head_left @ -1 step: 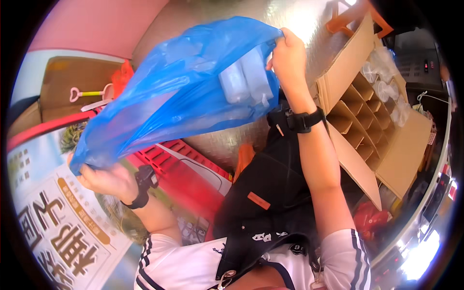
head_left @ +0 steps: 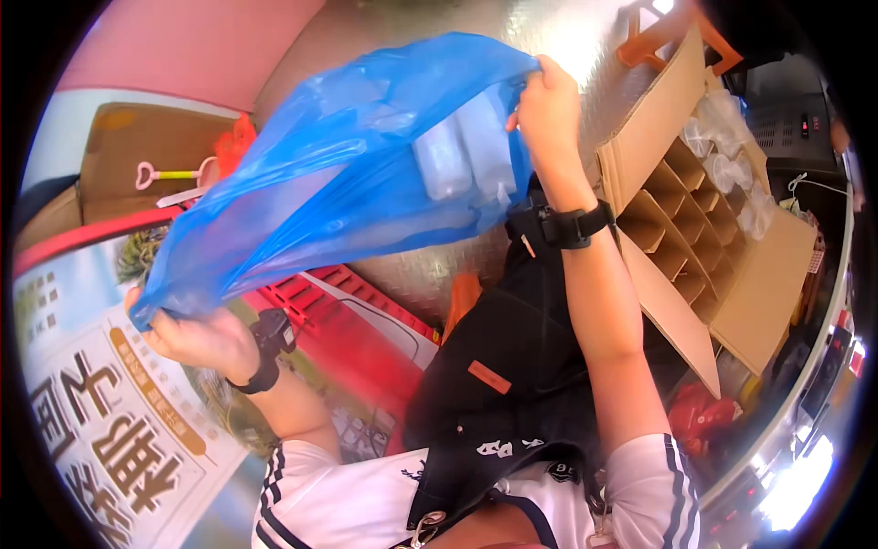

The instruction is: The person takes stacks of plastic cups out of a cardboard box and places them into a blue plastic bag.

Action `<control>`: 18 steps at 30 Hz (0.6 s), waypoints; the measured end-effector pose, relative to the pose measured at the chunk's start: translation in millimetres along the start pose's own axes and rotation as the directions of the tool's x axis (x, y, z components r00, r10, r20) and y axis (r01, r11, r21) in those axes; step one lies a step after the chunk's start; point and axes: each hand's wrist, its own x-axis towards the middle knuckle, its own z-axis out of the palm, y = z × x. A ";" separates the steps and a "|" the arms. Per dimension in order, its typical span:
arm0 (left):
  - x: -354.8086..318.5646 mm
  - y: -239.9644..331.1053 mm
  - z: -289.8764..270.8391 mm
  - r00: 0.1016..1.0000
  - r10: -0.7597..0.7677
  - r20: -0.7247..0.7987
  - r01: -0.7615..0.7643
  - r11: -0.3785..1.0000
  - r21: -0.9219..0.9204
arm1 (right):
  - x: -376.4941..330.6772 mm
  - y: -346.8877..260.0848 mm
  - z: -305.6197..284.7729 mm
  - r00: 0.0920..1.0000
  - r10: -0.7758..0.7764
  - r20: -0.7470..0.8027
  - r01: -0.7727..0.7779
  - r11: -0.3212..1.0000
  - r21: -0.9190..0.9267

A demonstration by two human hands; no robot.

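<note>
A large translucent blue plastic bag [head_left: 302, 165] is stretched sideways in front of me. My left hand [head_left: 197, 343] is closed on its lower left end. At the upper right, my right hand [head_left: 549, 110] pinches its rim. Two whitish, rounded, long shapes [head_left: 444, 163] show in the right part of the bag, near my right hand; I cannot make out what they are. The bag hides the rest of its inside.
To the right stands an open cardboard box [head_left: 681, 220] with dividers and clear plastic wrapping [head_left: 732, 169] on its far edge. An orange stool [head_left: 681, 41] stands beyond it. A printed signboard [head_left: 119, 412] is at lower left, with a small pink-handled shovel [head_left: 174, 175] behind.
</note>
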 end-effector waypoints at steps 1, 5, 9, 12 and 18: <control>-0.1 9.4 1.1 1.000 0.006 -0.021 -0.007 1.000 -0.018 | 3.8 1.1 -12.1 1.000 -0.025 -0.002 0.025 0.999 0.028; 17.2 -16.2 -51.6 1.000 -0.016 0.026 0.016 1.000 0.021 | -8.8 -0.5 -40.8 0.999 0.054 -0.007 -0.049 0.952 0.303; 27.6 -98.7 -73.9 0.995 -0.032 0.090 -0.012 0.891 0.453 | -18.1 -1.5 -47.1 0.997 0.058 0.046 -0.068 0.963 0.259; -42.8 -166.6 -72.5 0.965 -0.214 0.150 0.096 0.823 0.560 | -2.0 10.9 -58.8 0.999 0.041 -0.023 -0.032 0.951 0.306; -251.5 -254.5 -137.1 -0.052 -0.987 0.154 0.998 -0.047 0.037 | 6.0 5.1 -61.8 0.998 0.058 -0.001 -0.053 0.932 0.359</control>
